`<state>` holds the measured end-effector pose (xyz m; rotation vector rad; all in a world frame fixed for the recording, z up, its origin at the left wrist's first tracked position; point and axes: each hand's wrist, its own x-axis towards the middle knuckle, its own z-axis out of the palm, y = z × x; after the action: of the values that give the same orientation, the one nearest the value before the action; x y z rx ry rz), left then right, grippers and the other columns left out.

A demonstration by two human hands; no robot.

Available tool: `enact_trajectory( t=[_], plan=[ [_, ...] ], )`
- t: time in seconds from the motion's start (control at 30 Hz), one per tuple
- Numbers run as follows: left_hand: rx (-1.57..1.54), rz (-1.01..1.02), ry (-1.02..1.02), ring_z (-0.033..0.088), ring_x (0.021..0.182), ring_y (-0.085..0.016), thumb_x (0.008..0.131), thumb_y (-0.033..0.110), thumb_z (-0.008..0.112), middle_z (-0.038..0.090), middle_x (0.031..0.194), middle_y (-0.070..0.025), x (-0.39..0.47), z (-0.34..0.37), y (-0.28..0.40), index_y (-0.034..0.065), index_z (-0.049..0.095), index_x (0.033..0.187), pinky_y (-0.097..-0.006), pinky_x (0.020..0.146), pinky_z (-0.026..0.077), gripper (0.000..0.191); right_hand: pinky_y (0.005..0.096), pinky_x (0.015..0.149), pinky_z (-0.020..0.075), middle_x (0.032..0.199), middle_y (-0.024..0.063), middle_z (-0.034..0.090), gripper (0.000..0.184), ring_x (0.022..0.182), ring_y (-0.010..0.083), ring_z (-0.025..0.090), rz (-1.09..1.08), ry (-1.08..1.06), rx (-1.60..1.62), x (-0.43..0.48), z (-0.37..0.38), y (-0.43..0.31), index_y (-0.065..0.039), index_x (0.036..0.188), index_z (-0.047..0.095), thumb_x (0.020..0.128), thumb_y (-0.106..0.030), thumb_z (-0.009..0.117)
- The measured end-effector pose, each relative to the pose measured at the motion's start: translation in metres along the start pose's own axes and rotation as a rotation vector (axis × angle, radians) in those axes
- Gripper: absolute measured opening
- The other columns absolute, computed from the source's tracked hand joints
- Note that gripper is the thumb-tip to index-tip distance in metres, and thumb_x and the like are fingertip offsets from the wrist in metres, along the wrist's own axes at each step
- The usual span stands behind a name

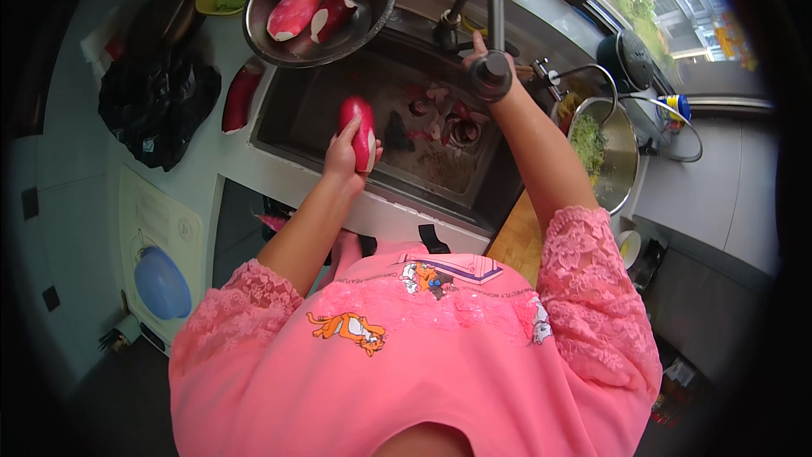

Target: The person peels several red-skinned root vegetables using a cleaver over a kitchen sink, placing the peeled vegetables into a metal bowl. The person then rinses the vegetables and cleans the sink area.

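Note:
My left hand [342, 157] grips a red radish [356, 115] above the near side of the dark sink [298, 101]. The radish's skin is bright red, with pale cut patches near its lower end. My right hand [477, 56] reaches behind the spout of the dark metal faucet [495, 6], beside its base. One finger points up, and the spout head hides much of the palm, so whether it grips anything cannot be seen. Red and pale peelings [438, 101] lie in the sink around the drain [463, 132].
A metal basin [384, 9] with two partly peeled radishes [298, 9] rests at the sink's far left corner. A dark red radish [241, 98] and a black plastic bag [158, 105] lie left. At right stands a metal bowl [625, 171] of shredded greens [589, 143].

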<state>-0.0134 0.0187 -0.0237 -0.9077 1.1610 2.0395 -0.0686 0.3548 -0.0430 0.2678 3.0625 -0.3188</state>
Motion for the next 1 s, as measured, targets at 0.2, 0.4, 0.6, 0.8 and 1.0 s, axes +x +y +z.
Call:
enact_trajectory(
  t=[0.2, 0.4, 0.6, 0.8, 1.0],
  plan=[
    [-0.067, 0.016, -0.001, 0.068, 0.077, -0.023, 0.090, 0.037, 0.075, 0.063, 0.096, -0.0126, -0.023, -0.046, 0.023, 0.0075, 0.045, 0.132, -0.0349, 0.061, 0.059, 0.059, 0.0454, 0.074, 0.0551, 0.103, 0.0170, 0.061, 0.034, 0.090, 0.0337, 0.068, -0.322, 0.156, -0.178, -0.036, -0.003, 0.001, -0.014, 0.122, 0.065, 0.088, -0.021, 0.063],
    [-0.055, 0.001, 0.050, 0.067, 0.077, -0.021, 0.091, 0.038, 0.074, 0.064, 0.096, -0.0111, -0.020, -0.047, 0.024, 0.0068, 0.050, 0.126, -0.0336, 0.063, 0.060, 0.053, 0.0444, 0.076, 0.0551, 0.123, 0.0118, 0.049, 0.042, 0.092, 0.0342, 0.066, -0.344, 0.094, -0.324, -0.101, -0.025, -0.053, -0.028, 0.123, 0.065, 0.084, -0.012, 0.066],
    [0.004, 0.011, 0.013, 0.068, 0.075, -0.020, 0.091, 0.041, 0.073, 0.066, 0.090, -0.0098, -0.020, -0.029, 0.020, 0.0060, 0.057, 0.117, -0.0313, 0.063, 0.060, 0.046, 0.0465, 0.067, 0.0554, 0.120, 0.0069, 0.052, 0.048, 0.093, 0.0291, 0.067, -0.295, 0.115, -0.345, -0.120, -0.034, -0.062, -0.031, 0.127, 0.064, 0.084, -0.012, 0.064],
    [0.005, 0.005, 0.006, 0.068, 0.074, -0.019, 0.092, 0.040, 0.073, 0.065, 0.089, -0.0088, -0.027, -0.029, 0.017, 0.0057, 0.058, 0.116, -0.0310, 0.061, 0.060, 0.045, 0.0476, 0.064, 0.0531, 0.110, 0.0088, 0.063, 0.037, 0.086, 0.0319, 0.068, -0.078, -0.202, -0.119, -0.117, -0.037, -0.038, -0.031, 0.123, 0.068, 0.087, -0.021, 0.066],
    [-0.005, -0.007, -0.036, 0.068, 0.074, -0.019, 0.092, 0.040, 0.072, 0.066, 0.088, -0.0090, -0.027, -0.033, 0.010, 0.0057, 0.058, 0.116, -0.0309, 0.062, 0.060, 0.044, 0.0319, 0.059, 0.0556, 0.079, 0.0053, 0.060, 0.024, 0.066, 0.0171, 0.061, 0.801, -0.676, 1.323, -0.085, -0.011, -0.037, -0.007, 0.108, 0.060, 0.104, -0.030, 0.053]
  ],
)
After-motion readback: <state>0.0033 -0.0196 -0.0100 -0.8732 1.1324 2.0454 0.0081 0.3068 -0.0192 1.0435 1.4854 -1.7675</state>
